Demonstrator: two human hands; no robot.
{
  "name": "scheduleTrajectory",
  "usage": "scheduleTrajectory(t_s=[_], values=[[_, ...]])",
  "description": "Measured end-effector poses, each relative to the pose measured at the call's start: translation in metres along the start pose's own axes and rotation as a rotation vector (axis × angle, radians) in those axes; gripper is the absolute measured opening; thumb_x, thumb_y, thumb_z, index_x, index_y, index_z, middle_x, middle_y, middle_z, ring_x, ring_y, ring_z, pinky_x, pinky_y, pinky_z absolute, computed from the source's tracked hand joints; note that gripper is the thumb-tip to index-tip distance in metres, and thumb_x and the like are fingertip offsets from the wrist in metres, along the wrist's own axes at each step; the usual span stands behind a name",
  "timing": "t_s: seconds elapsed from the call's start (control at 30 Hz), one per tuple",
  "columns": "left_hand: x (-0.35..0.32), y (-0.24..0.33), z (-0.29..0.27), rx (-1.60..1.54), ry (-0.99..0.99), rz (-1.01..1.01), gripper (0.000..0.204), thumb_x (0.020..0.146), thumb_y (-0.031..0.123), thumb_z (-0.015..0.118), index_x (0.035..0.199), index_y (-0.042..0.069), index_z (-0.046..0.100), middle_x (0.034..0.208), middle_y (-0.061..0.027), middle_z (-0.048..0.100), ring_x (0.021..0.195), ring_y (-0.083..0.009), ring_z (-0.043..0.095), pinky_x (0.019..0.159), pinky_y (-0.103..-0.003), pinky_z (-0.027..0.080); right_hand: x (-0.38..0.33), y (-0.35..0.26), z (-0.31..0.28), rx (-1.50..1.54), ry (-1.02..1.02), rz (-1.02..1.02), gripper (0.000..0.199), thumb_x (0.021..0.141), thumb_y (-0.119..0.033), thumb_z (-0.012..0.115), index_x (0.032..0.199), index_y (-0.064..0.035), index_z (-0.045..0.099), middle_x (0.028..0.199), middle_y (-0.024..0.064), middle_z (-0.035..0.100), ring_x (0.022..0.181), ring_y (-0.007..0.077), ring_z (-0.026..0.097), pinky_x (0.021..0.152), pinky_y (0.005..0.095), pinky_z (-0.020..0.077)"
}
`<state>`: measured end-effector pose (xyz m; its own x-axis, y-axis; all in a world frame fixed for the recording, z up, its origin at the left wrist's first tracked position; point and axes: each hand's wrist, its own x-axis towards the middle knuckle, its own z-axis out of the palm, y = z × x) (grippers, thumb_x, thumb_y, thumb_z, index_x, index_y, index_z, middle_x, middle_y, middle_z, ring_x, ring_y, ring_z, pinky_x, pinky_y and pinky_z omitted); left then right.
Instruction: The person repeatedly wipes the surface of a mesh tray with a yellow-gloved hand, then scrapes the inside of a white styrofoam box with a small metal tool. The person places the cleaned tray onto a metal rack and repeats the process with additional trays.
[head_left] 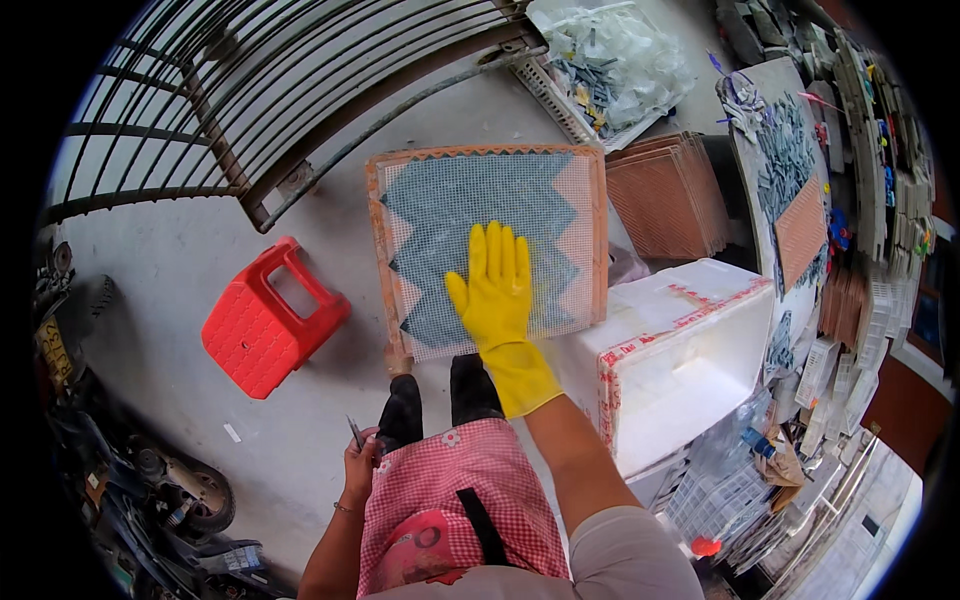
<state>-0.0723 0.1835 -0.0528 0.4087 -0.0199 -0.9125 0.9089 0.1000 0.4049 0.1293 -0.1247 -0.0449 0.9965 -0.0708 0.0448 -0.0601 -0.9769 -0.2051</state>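
Observation:
My right hand (pixel 495 290), in a yellow rubber glove, lies flat with fingers stretched out on a white mesh sheet (pixel 415 290). Under the mesh, blue-grey tile pieces (pixel 450 190) form a zigzag-edged pattern on an orange-brown tray (pixel 599 220). The palm covers part of the pattern near its lower middle. Bare and low beside my apron, my left hand (pixel 362 462) is closed around a thin, dark grey pointed tool (pixel 354 430). Its exact kind is too small to make out.
A red plastic stool (pixel 265 320) stands left of the tray, below a metal-barred rack (pixel 290 100). To the right are a white foam box (pixel 690 350), stacked brown trays (pixel 670 195) and a board with loose grey strips (pixel 785 150). Motorbikes (pixel 180 490) stand at lower left.

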Motion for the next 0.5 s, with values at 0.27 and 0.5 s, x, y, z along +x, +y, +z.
scheduleTrajectory(t_s=[0.27, 0.5], values=[[0.000, 0.011, -0.035, 0.249, -0.004, -0.021, 0.021, 0.088, 0.018, 0.050, 0.103, 0.004, 0.056, 0.072, -0.0005, 0.055, 0.049, -0.0042, 0.041, 0.046, -0.018, 0.033, 0.012, -0.095, 0.031, 0.216, 0.147, 0.093, 0.060, 0.081, -0.036, 0.050, 0.126, 0.0023, 0.038, 0.128, 0.0208, 0.040, 0.120, 0.0347, 0.036, 0.104, 0.0463, 0.0189], [0.001, 0.060, -0.056, 0.358, 0.023, 0.074, 0.023, 0.087, 0.019, 0.050, 0.104, 0.003, 0.055, 0.075, -0.0021, 0.054, 0.050, -0.0049, 0.042, 0.044, -0.018, 0.032, -0.023, 0.001, 0.004, 0.262, 0.147, 0.051, 0.059, 0.080, -0.036, 0.050, 0.128, -0.0035, 0.038, 0.130, 0.0198, 0.038, 0.121, 0.0346, 0.035, 0.105, 0.0431, 0.0188]])
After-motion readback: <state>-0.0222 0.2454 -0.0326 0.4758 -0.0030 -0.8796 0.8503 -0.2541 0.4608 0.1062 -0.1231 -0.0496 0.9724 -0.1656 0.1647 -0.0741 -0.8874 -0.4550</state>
